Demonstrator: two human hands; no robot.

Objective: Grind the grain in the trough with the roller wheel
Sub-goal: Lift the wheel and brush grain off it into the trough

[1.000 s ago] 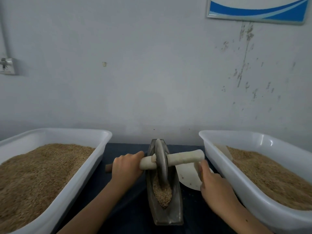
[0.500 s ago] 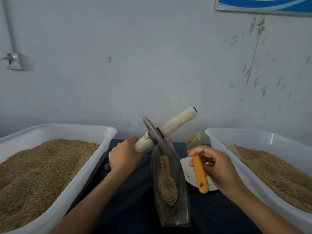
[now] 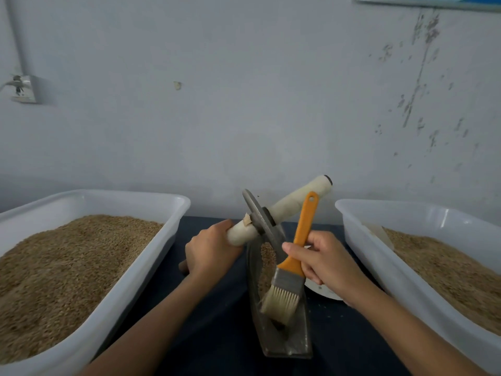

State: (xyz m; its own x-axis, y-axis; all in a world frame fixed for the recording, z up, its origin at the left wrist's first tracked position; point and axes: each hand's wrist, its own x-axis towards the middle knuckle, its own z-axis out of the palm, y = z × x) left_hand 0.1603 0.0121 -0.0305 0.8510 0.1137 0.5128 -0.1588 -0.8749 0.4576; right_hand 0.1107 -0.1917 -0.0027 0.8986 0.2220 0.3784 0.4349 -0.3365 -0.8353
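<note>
Two hands at work over a dark blue tabletop [image 3: 222, 335].

Left hand [image 3: 210, 251]: fingers curled round the near end of the white handle [image 3: 295, 203] of the roller wheel [image 3: 260, 221]. Wheel tilted, its grey metal disc raised above the far end of the trough, the handle's free end pointing up and away to the right of this hand.

Right hand [image 3: 322, 260]: fingers and thumb clamped on the orange handle of a brush [image 3: 291, 270], held bristles down. Pale bristles sit just below and left of this hand, over the near half of the trough; whether they touch the grain cannot be told.

Trough [image 3: 298, 340]: narrow, grey metal, boat-shaped, lying between the two hands and running toward the wall.

Grain [image 3: 267, 264]: brown, lying in the trough's channel, directly left of the right hand and under the raised disc.

White plate [image 3: 322, 293]: on the tabletop, mostly hidden beneath the right hand.

Two white plastic tubs: one [image 3: 151, 256] outside the left hand, one [image 3: 379, 261] outside the right hand, each holding a heap of brown grain.

Grey wall [image 3: 244, 104] beyond both hands, with a socket [image 3: 23, 89] far up to the left.
</note>
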